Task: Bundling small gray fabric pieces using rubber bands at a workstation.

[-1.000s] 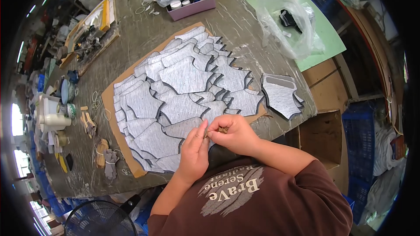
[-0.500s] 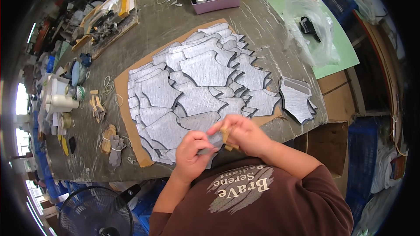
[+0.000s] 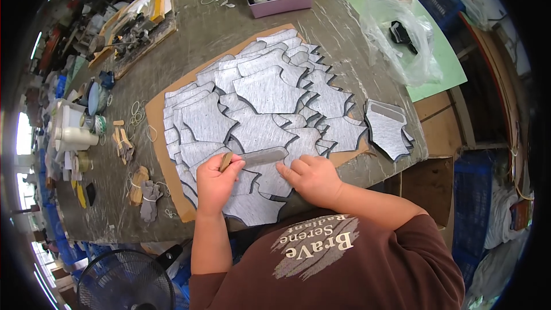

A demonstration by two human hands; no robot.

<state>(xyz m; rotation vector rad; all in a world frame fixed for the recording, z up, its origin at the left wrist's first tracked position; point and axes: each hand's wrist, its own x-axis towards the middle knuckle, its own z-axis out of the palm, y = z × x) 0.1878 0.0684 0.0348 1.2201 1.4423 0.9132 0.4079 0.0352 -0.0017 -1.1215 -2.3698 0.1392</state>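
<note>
My left hand (image 3: 214,186) is closed around a small bundle of tan strips (image 3: 228,162), whose ends stick up past the thumb and fingers. My right hand (image 3: 314,180) rests at the near side of the pile of grey cut pieces (image 3: 267,89). Its fingers are bent and a little apart, with the tips at the surface of a grey piece; nothing shows in them. Between the hands lies a darker grey band (image 3: 264,157) along one piece. In front of my body one grey piece (image 3: 255,209) reaches over the table edge.
Brown cardboard (image 3: 158,120) lies under the pile. A smaller grey stack (image 3: 387,129) sits to its right. Tied tan and grey bundles (image 3: 138,186) and rubber bands (image 3: 138,112) are at the left. A purple box (image 3: 281,4) stands at the back; a fan (image 3: 123,278) stands lower left.
My hands have parted. The left has moved left and up, now with the tan strips, which were at my right hand. A grey strip held between both hands no longer shows there.
</note>
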